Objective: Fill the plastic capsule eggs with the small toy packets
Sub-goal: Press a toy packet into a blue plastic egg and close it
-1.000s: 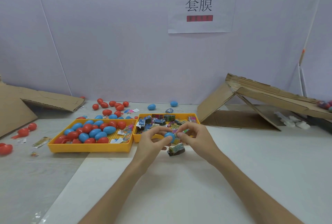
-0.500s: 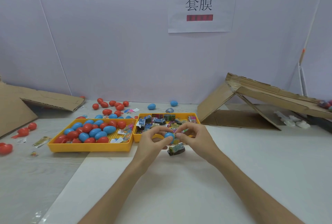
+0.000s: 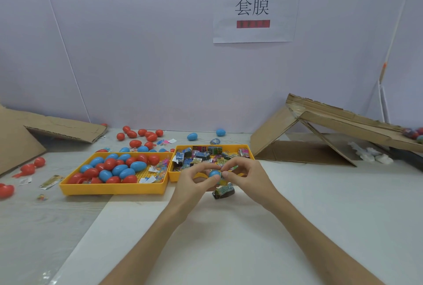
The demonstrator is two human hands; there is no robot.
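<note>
Holding a blue egg (image 3: 214,173) just in front of the packet tray (image 3: 173,175). Left hand (image 3: 194,181) and right hand (image 3: 248,178) grip: fingertips curled tight, pinching its two sides. Below, one packet (image 3: 223,191) lying on the tabletop (image 3: 229,250). Left of that tray, the egg tray (image 3: 112,189).

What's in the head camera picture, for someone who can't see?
The left hand and right hand pinch a blue capsule egg above a toy packet on the table. Behind sit a yellow egg tray and a yellow packet tray.
</note>
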